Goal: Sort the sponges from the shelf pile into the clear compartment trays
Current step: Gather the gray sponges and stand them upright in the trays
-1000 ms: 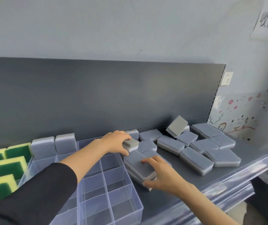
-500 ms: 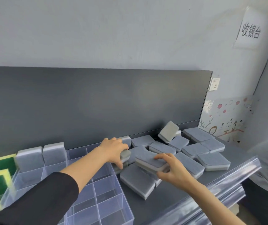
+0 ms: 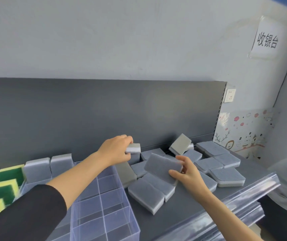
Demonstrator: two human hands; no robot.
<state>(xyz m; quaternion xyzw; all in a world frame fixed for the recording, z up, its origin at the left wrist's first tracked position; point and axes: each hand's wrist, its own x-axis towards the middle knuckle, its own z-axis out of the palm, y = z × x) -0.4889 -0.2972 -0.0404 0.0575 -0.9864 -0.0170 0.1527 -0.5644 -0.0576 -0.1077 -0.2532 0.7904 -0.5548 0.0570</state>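
Head view: both raised higher now, our left hand pinches a small sponge, our right hand grips a large sponge.

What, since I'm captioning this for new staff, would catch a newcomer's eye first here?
Two bare hands work mid-shelf: the left hand pinches a small grey sponge near the dark back panel, while the right hand holds a larger grey sponge tilted above the loose pile. At far left, green-and-yellow sponges stand out beside the clear tray.
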